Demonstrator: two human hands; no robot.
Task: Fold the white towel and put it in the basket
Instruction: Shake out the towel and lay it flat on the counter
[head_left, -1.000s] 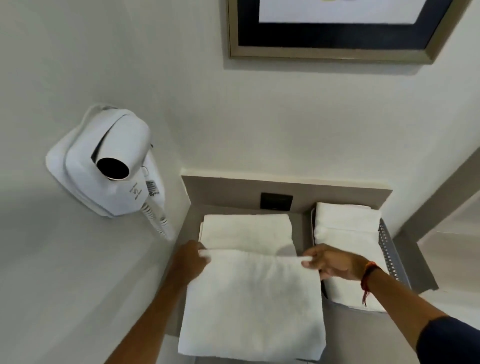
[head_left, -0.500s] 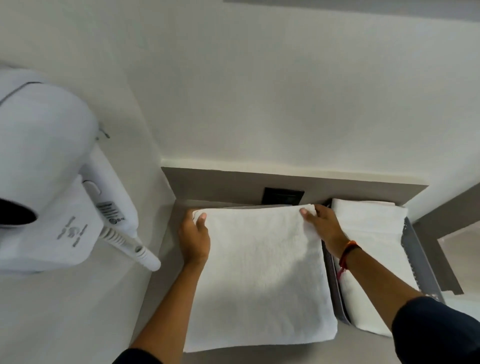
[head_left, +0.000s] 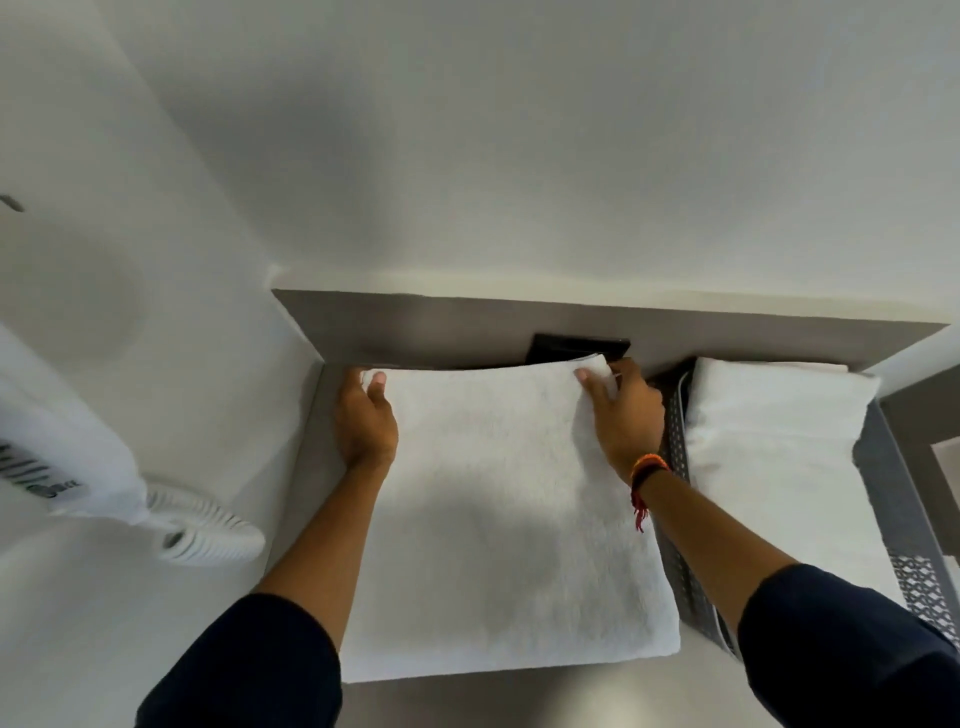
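At the bench's far edge our left hand (head_left: 365, 422) and right hand (head_left: 621, 414) pinch the white towel's (head_left: 504, 525) far corners; we should square them before lifting it right into the basket (head_left: 883, 499).

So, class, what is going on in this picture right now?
A person is folding a white towel on a grey counter. The left hand holds its far left corner and the right hand pinches its far right corner, near the back wall. The towel lies flat as a folded rectangle. To its right a grey perforated basket already holds another folded towel. The towel being folded is not yet in the basket.
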